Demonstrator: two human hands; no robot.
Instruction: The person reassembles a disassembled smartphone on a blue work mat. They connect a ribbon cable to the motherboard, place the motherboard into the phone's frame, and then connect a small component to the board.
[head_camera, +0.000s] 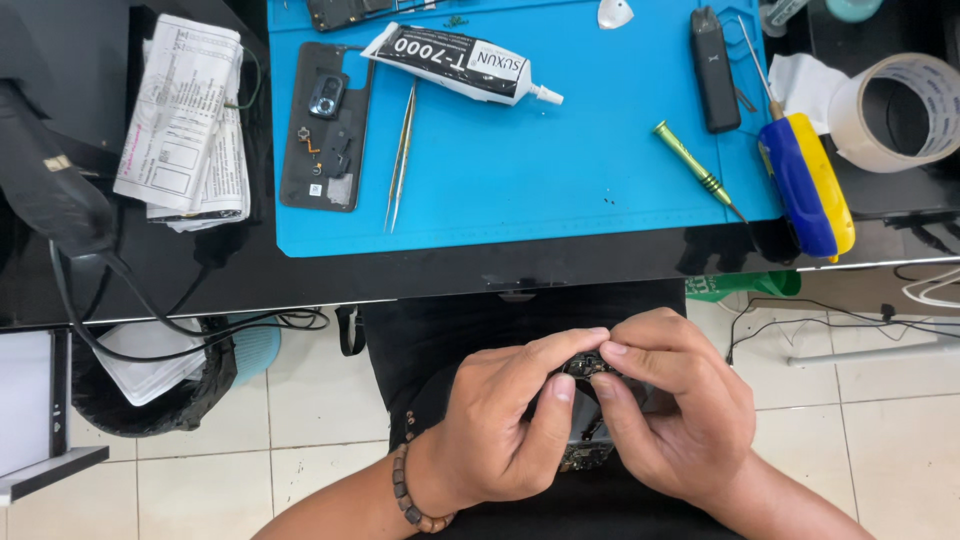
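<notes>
Both hands meet over the lap: left hand (500, 430) and right hand (670, 420) pinch a small dark phone part (586, 366), tips tight on it. Phone back cover (326, 125) lies open on the blue mat (560, 170) w/ tweezers (402, 155) & glue tube (455, 62) untouched, so the part's not back in yet.

Bright, even daylight, picture sharp. Beyond the fingers (575, 345), the glossy black desk edge (420, 270) carries glare; soft shadows lie beneath the fingers; the edges bend slightly.
</notes>
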